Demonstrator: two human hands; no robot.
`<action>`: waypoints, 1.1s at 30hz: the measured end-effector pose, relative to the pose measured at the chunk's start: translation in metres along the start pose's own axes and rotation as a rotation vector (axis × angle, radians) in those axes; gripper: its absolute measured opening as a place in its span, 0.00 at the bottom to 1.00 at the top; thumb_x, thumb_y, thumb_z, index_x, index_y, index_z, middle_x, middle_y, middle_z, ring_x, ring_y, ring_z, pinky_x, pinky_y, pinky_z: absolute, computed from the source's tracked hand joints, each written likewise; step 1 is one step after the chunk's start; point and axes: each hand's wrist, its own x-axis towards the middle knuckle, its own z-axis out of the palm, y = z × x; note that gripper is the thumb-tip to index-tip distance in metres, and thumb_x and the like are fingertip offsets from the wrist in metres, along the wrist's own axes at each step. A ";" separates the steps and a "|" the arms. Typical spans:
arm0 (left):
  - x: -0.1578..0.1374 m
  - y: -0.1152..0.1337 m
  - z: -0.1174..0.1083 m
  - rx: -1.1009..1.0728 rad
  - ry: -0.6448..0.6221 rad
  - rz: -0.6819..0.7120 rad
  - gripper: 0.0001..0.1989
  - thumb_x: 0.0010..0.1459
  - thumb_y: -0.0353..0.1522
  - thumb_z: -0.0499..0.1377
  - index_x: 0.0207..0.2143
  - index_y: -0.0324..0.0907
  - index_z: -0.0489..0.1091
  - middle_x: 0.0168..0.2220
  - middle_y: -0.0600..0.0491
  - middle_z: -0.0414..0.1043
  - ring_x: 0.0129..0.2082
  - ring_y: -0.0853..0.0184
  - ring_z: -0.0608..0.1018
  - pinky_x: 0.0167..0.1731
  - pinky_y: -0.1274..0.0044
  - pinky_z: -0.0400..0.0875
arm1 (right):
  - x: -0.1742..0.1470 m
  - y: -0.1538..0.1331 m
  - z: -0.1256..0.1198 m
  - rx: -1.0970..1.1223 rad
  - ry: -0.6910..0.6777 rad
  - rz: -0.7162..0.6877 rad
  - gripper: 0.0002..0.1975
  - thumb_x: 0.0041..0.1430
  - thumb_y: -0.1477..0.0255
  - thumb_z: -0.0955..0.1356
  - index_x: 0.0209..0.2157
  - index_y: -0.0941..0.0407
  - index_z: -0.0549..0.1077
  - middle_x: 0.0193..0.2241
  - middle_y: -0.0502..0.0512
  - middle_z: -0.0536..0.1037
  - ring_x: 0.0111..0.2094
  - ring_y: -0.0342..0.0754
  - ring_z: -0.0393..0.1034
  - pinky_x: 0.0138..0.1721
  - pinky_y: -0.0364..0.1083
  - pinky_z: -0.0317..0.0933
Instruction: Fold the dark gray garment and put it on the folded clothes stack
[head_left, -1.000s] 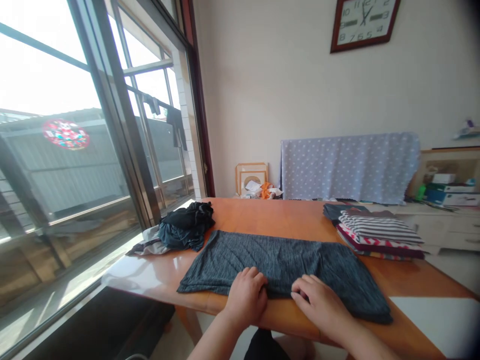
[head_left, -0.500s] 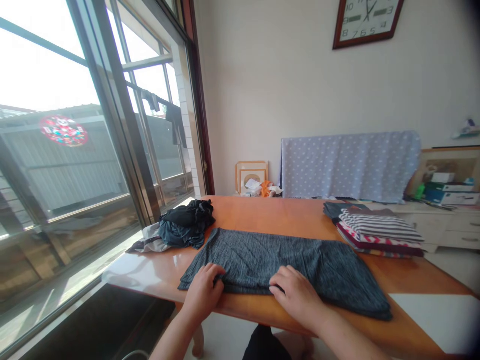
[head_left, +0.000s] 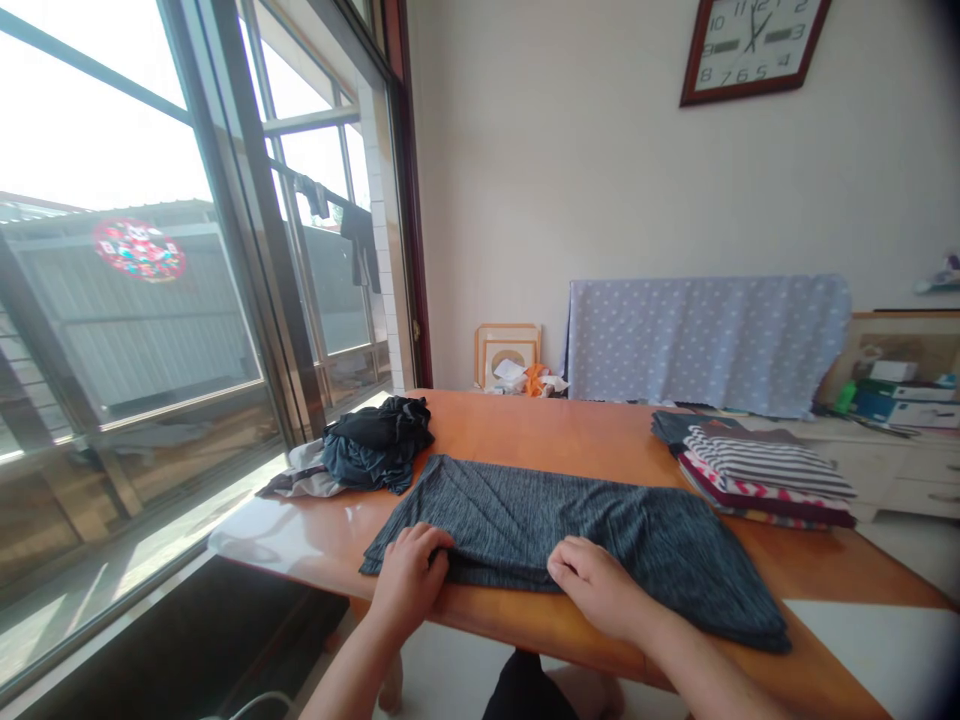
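Since a second ago, left hand (head_left: 411,568) is further left along the near edge of the dark grey garment (head_left: 510,505), right hand (head_left: 592,575) a bit left too; wider gap between them. Garment itself about the same place: lying lengthwise along the table's (head_left: 517,425) near edge. Fingers of both hands curled at the cloth's near edge; can't tell whether cloth is pinched inside. Best handling, I'd judge: keep both hands level, line up the layers at the near edge, draw sideways lightly so the slanting creases flatten, don't drag the cloth off the table. Table is wooden, glossy, glare at its left corner. Dark clothes heap (head_left: 379,445) at the left edge, by the window (head_left: 180,320); folded stack (head_left: 772,465) at the right edge. Behind: polka-dot cover (head_left: 705,340), wall clock (head_left: 754,45) above.
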 end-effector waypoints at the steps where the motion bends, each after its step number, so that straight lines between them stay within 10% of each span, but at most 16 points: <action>1: -0.001 0.001 -0.002 0.014 0.039 0.012 0.10 0.60 0.28 0.53 0.39 0.48 0.72 0.42 0.54 0.73 0.46 0.61 0.72 0.46 0.69 0.62 | 0.000 0.002 0.002 -0.008 -0.002 0.007 0.13 0.66 0.68 0.61 0.27 0.53 0.69 0.31 0.49 0.75 0.36 0.47 0.67 0.40 0.45 0.57; 8: -0.013 0.001 -0.008 0.124 0.068 0.140 0.10 0.60 0.26 0.53 0.38 0.47 0.71 0.39 0.53 0.72 0.42 0.61 0.71 0.45 0.68 0.62 | 0.003 0.002 0.004 -0.014 0.004 0.032 0.13 0.64 0.67 0.62 0.27 0.53 0.71 0.31 0.50 0.76 0.36 0.46 0.68 0.40 0.44 0.57; 23: 0.004 -0.015 -0.011 0.126 0.058 -0.075 0.19 0.69 0.42 0.48 0.29 0.45 0.69 0.31 0.52 0.71 0.36 0.64 0.75 0.36 0.76 0.65 | 0.001 -0.006 0.011 -0.122 -0.025 0.092 0.09 0.63 0.67 0.63 0.36 0.47 0.75 0.32 0.46 0.80 0.36 0.47 0.74 0.35 0.44 0.53; 33: 0.040 -0.047 0.010 0.269 -0.135 -0.154 0.24 0.65 0.45 0.49 0.57 0.45 0.69 0.64 0.45 0.64 0.65 0.54 0.64 0.62 0.61 0.56 | 0.000 0.002 0.016 -0.058 -0.009 0.111 0.09 0.61 0.68 0.63 0.37 0.47 0.76 0.31 0.46 0.79 0.35 0.46 0.73 0.35 0.43 0.55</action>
